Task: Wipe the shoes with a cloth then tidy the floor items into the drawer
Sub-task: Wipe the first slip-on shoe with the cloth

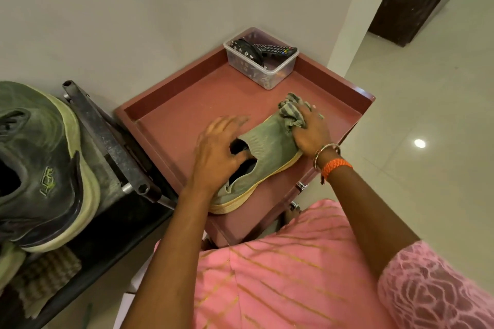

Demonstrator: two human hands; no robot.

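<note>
A green knit slip-on shoe (263, 141) with a tan sole lies on the reddish-brown top of a small drawer cabinet (187, 104). My left hand (216, 152) holds the shoe at its opening, thumb tucked inside the collar and fingers spread along the far side. My right hand (311, 131) grips a bunched grey striped cloth (292, 111) and presses it onto the shoe's toe. Two metal drawer knobs (300, 185) show on the cabinet front below my right wrist.
A clear plastic box (263, 61) with a black remote and small items stands at the cabinet top's far corner by the wall. At left, a dark green sneaker (40, 168) sits on a black metal rack (112, 139). Glossy tiled floor (427, 88) spreads to the right.
</note>
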